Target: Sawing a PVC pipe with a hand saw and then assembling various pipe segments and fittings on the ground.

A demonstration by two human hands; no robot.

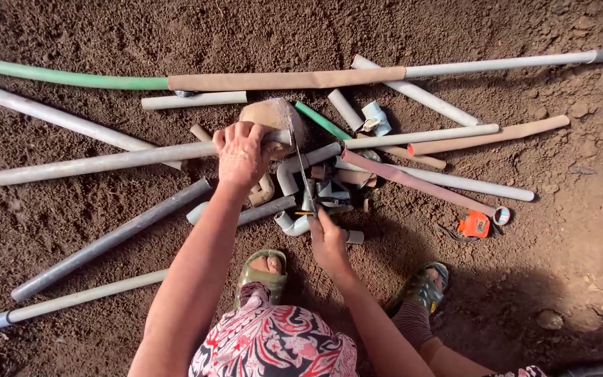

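Note:
My left hand point(242, 155) presses down on a long grey pipe point(106, 163) where it rests across a rounded stone point(273, 115). My right hand point(329, 241) grips the handle of a thin hacksaw blade point(304, 171), which runs up to the pipe's end beside the stone. Both hands sit over a heap of short pipe offcuts and grey elbow fittings point(289, 174) on the dirt.
Long pipes lie all around: a green one point(64, 77), a tan-sleeved one point(287, 78), white ones point(455, 183) and dark grey ones point(113, 237). An orange tape measure point(474, 225) lies at the right. My sandalled feet point(263, 269) stand just below the heap.

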